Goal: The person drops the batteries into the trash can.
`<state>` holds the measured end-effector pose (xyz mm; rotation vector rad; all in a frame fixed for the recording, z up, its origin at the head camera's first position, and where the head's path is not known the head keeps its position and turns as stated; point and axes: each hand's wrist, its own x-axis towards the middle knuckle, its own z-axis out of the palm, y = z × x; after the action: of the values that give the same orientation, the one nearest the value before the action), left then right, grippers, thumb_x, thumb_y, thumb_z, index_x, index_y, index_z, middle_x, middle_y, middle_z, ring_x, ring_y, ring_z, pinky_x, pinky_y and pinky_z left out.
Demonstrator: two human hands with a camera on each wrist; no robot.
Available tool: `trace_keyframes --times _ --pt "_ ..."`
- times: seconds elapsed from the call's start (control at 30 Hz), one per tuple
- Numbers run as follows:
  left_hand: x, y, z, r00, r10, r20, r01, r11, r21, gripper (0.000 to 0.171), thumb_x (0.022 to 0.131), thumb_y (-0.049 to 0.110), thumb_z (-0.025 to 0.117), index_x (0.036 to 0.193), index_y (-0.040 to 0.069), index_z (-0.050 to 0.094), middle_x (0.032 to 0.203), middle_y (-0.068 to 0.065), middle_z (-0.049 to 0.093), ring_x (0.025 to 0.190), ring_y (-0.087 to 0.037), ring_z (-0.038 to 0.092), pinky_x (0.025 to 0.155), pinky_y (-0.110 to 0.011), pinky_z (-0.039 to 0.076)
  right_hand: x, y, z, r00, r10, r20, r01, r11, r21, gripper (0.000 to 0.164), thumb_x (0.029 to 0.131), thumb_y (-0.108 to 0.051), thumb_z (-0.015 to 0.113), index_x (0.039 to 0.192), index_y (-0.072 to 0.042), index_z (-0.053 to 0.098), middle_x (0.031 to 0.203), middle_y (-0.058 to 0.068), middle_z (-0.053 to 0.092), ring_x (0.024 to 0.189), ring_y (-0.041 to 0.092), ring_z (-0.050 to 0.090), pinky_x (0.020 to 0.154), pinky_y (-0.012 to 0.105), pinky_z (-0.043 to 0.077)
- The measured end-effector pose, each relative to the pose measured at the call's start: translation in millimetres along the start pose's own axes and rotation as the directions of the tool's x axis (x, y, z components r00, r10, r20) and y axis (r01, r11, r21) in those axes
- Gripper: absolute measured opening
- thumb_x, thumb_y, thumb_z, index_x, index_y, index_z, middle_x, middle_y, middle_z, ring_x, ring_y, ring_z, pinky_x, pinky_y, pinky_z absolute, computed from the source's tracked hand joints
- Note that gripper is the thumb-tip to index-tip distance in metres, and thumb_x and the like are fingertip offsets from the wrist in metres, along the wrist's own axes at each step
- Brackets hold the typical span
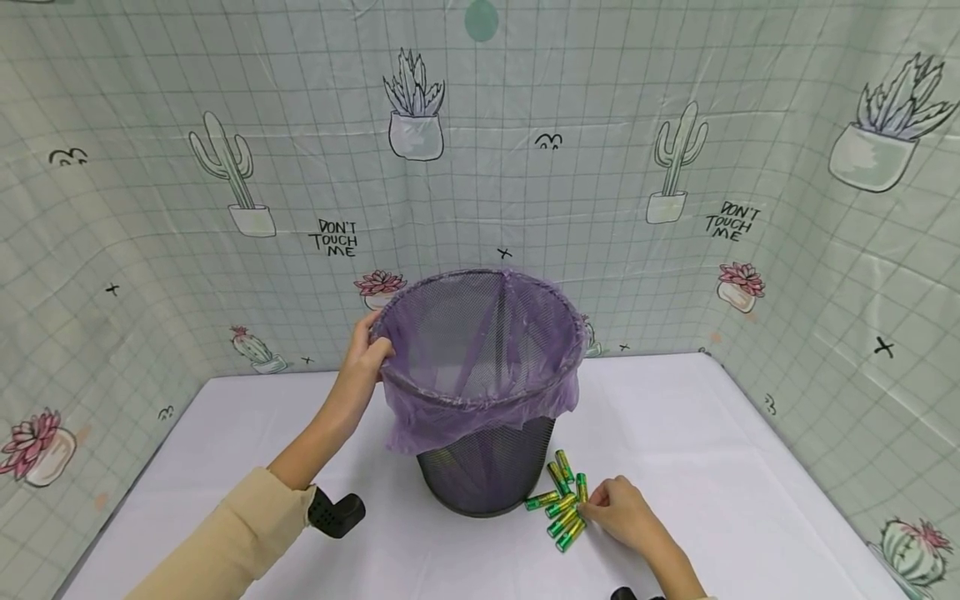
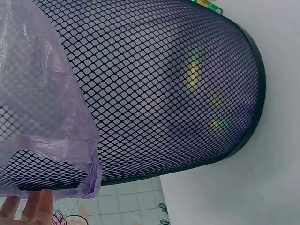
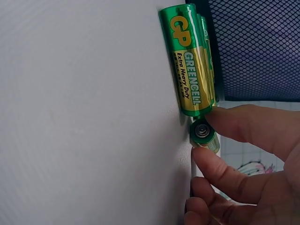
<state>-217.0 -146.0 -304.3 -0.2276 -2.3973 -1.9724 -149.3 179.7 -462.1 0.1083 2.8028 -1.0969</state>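
A black mesh wastebasket [image 1: 487, 467] stands tilted slightly on the white table, lined with a purple bag [image 1: 450, 425] folded over its rim. My left hand [image 1: 367, 354] grips the rim at its left side, thumb inside. Fingers [image 2: 44, 206] of that hand show under the rim in the left wrist view. To the right of the basket's base lies a group of green and gold AA batteries [image 1: 562, 525]. At their right edge my right hand [image 1: 622, 512] pinches one battery [image 3: 204, 132] between thumb and forefinger. Another battery [image 3: 185, 61], marked GP Greencell, lies close by the thumb.
Blurred yellow and green shapes [image 2: 193, 72] show through the mesh near the basket's bottom. Cloth walls [image 1: 480, 200] printed with cacti enclose the white table [image 1: 675, 433] at the back and both sides. A black wrist device [image 1: 337, 514] sits at the left cuff.
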Motion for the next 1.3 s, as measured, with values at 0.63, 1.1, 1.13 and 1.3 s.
trace_keyframes --times 0.63,1.1,1.13,1.3 --pt "-0.5 -1.7 -0.9 1.000 -0.002 0.006 0.002 1.000 0.004 0.070 0.082 0.016 0.035 0.148 0.012 0.012 0.140 -0.016 0.030 0.113 -0.027 0.038 0.089 -0.035 0.034 1 1 -1 0.999 0.034 -0.002 -0.034 0.999 -0.021 0.018 0.077 -0.015 0.066 0.075 0.001 0.059 0.077 0.009 0.048 0.067 0.018 0.045 0.056 0.028 0.038" --pt "-0.5 -1.6 -1.2 1.000 -0.001 0.014 0.001 1.000 0.005 0.070 0.083 0.015 0.035 0.148 0.012 0.010 0.141 -0.016 0.029 0.115 -0.027 0.037 0.093 -0.037 0.033 3 7 -8 0.998 0.055 -0.035 -0.054 0.998 0.017 0.018 0.079 -0.016 0.062 0.080 0.002 0.062 0.071 0.007 0.054 0.065 0.017 0.047 0.056 0.028 0.039" --pt "-0.5 -1.5 -1.2 1.000 -0.001 0.014 0.001 1.000 0.006 0.070 0.083 0.015 0.035 0.148 0.012 0.010 0.142 -0.016 0.029 0.115 -0.027 0.037 0.093 -0.037 0.033 3 7 -9 0.998 0.051 -0.038 -0.051 0.999 0.018 0.018 0.080 -0.016 0.062 0.081 0.002 0.062 0.072 0.007 0.055 0.066 0.017 0.047 0.057 0.028 0.039" --pt "0.3 -1.1 -0.8 1.000 0.006 0.017 -0.006 1.000 -0.005 0.070 0.083 0.015 0.035 0.148 0.011 0.010 0.144 -0.016 0.026 0.116 -0.027 0.036 0.095 -0.040 0.033 4 8 -12 0.997 0.025 -0.076 -0.024 1.000 0.012 0.017 0.080 -0.014 0.061 0.083 0.003 0.062 0.076 0.008 0.056 0.068 0.016 0.049 0.058 0.027 0.040"
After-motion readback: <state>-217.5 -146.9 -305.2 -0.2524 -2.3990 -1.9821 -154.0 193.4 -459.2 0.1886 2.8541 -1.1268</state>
